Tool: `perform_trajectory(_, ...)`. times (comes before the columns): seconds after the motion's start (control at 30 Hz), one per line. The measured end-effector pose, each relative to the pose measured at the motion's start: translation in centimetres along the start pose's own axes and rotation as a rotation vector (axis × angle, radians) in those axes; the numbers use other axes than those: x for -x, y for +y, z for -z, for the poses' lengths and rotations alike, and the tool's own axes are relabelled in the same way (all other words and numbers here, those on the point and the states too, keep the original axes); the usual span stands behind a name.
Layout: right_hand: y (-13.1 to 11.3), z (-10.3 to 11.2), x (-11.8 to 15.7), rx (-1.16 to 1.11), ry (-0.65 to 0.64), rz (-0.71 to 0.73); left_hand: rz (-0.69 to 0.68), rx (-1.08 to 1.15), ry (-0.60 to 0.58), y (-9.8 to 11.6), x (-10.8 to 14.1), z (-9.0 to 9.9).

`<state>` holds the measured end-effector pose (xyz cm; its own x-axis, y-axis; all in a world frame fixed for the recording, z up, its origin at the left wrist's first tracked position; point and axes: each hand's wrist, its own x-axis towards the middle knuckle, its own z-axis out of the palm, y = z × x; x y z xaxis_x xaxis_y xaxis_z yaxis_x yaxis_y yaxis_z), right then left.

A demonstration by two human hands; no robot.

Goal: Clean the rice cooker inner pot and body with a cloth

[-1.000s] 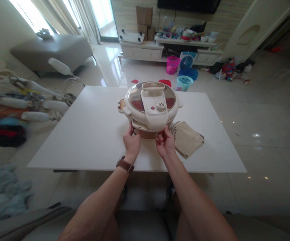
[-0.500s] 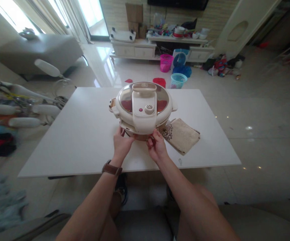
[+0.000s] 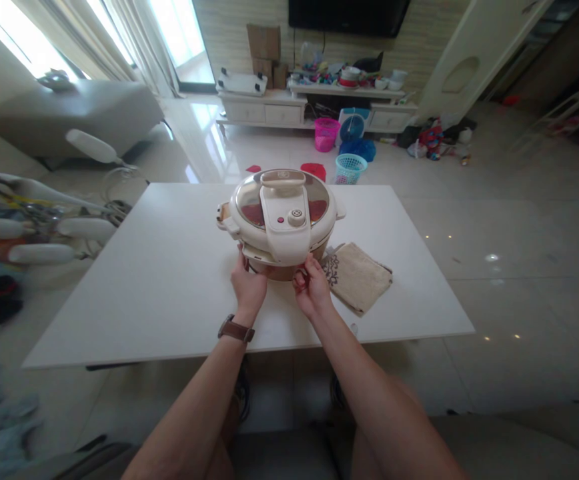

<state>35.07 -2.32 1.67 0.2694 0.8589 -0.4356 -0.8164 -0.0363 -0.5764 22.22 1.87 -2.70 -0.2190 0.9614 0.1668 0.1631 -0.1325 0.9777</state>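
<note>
A cream pressure cooker (image 3: 288, 233) with a glass-windowed lid, a top handle, a red button and a knob stands on the white table (image 3: 169, 280). My left hand (image 3: 249, 287), with a brown watch on its wrist, grips the cooker's lower front left edge; its fingertips are partly hidden beneath the rim. At the front right, my right hand (image 3: 312, 287) has its fingers curled, with thumb and index finger pinching the edge under the lid's front tab. A folded beige cloth (image 3: 362, 280) with a dark pattern lies right of the cooker, close to my right hand.
Beyond the table stand a pink basket (image 3: 326, 135), a light blue basket (image 3: 350, 169) and a white cabinet (image 3: 264, 110) with clutter on top. White padded bars (image 3: 89, 147) are at the left. A small clear object (image 3: 354, 329) lies near the table's front edge.
The view has shifted slightly, so the room sits lower in the picture. My left wrist has turned a little and moved right. Both hands remain at the cooker's front edge.
</note>
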Motion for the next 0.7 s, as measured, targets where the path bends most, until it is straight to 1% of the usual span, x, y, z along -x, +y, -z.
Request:
perform_trajectory(0.13,-0.2,-0.6,-0.4,-0.003,0.018,-0.041,-0.046,0.012,0.011,-0.4,-0.9,-0.3)
perform_trajectory(0.3,0.4,-1.0,-0.1,-0.023,0.023,-0.035,-0.079,0.031,-0.012,-0.9,-1.6,0.1)
perform_trajectory(0.4,0.9,-1.2,0.3,-0.043,0.005,-0.045,-0.058,0.045,-0.029,-1.1,-2.0,0.7)
perform_trajectory(0.53,1.9,-1.1,0.7,-0.043,-0.028,-0.071,-0.002,0.09,-0.062,-1.3,-2.6,2.2)
perform_trajectory(0.63,2.6,-0.8,0.7,-0.031,-0.038,-0.064,0.018,0.097,-0.096,-1.2,-2.9,3.0)
perform_trajectory(0.7,2.7,-0.5,0.4,-0.001,-0.049,-0.052,0.014,0.086,-0.103,-1.2,-3.0,3.3)
